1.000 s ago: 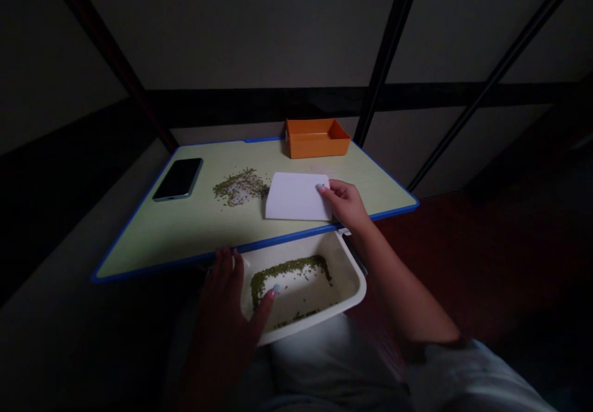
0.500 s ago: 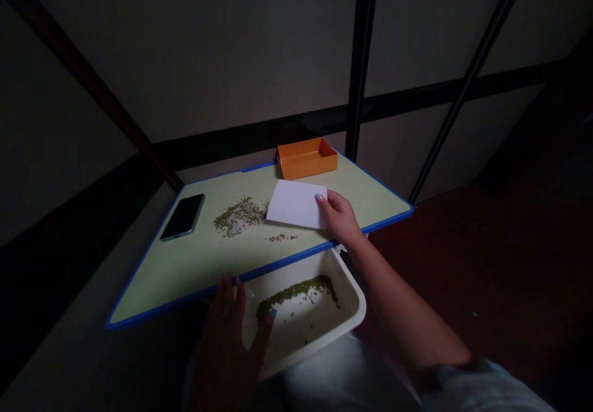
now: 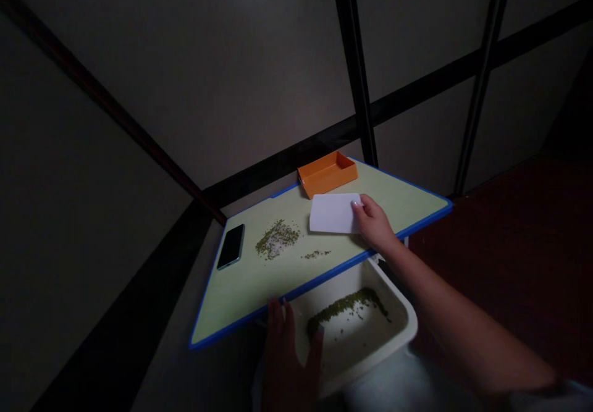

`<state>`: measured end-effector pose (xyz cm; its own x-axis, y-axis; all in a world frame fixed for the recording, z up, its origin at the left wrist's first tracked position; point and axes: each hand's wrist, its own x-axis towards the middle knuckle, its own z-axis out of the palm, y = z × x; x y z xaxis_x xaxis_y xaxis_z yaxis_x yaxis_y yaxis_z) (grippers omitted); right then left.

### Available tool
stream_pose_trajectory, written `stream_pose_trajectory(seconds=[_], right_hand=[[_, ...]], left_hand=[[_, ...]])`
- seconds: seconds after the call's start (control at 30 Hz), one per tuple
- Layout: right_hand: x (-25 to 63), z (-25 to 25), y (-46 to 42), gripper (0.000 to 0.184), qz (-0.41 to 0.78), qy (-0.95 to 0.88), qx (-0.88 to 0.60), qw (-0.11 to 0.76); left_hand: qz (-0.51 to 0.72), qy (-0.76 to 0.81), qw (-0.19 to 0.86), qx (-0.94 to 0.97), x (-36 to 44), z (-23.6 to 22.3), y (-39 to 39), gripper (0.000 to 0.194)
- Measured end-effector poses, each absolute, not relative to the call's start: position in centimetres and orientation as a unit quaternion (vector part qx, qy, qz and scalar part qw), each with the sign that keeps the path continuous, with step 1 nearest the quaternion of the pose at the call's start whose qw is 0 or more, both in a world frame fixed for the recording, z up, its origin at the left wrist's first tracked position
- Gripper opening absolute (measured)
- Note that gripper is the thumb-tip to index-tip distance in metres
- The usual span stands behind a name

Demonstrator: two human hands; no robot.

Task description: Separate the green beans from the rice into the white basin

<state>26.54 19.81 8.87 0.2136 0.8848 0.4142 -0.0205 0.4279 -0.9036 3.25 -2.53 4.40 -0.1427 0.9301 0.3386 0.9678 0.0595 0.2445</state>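
Pinched by its right end, a white card (image 3: 332, 214) is in my right hand (image 3: 374, 222), just above the tabletop. To its left lies a loose pile of small green grains mixed with white ones (image 3: 277, 239). A thin strip of similar grains (image 3: 317, 254) is scattered between the card and the table's near edge. My left hand (image 3: 290, 362), dim in shadow, grips the left side of a white basin (image 3: 407, 325), thumb over the inside. Green grains (image 3: 343, 306) form a band along the basin's far side, with a few loose on its floor.
The pale green table (image 3: 222, 316) has a blue edge, and the basin sits below its near side. A phone (image 3: 231, 246) lies at the left. An orange open box (image 3: 330, 180) stands at the back, close to the wall (image 3: 259, 78).
The card has lifted off the near part of the table and tilted, uncovering the thin strip of grains. My left hand stays at the basin. The whole view has turned and shifted.
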Motion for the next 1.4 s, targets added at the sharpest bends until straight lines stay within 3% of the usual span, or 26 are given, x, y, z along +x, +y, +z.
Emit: stream_pose_trajectory(seconds=[0.2, 0.43, 0.57, 0.73, 1.0, 1.4], right_hand=[[26.9, 9.1, 20.0, 0.022, 0.342, -0.559, -0.404, 0.638], [30.1, 9.5, 21.1, 0.028, 0.478, -0.599, -0.334, 0.549], [30.9, 10.1, 20.6, 0.025, 0.454, -0.652, -0.328, 0.511], [30.8, 10.3, 20.0, 0.021, 0.406, -0.665, -0.339, 0.527], [32.4, 10.1, 20.7, 0.027, 0.440, -0.601, -0.367, 0.557], [32.5, 10.6, 20.2, 0.029, 0.443, -0.651, -0.351, 0.507]], left_hand=[[-0.227, -0.702, 0.045, -0.674, 2.0, 3.8, -1.9, 0.060], [-0.260, -0.674, 0.096, -0.685, 1.9, 1.8, -1.3, 0.074], [-0.267, -0.672, 0.099, -0.684, 2.1, 1.8, -1.3, 0.076], [-0.260, -0.683, 0.100, -0.676, 2.7, 2.4, -1.7, 0.073], [-0.240, -0.672, 0.088, -0.695, 1.8, 2.5, -1.9, 0.069], [-0.230, -0.686, 0.004, -0.690, 1.2, 2.8, -2.1, 0.068]])
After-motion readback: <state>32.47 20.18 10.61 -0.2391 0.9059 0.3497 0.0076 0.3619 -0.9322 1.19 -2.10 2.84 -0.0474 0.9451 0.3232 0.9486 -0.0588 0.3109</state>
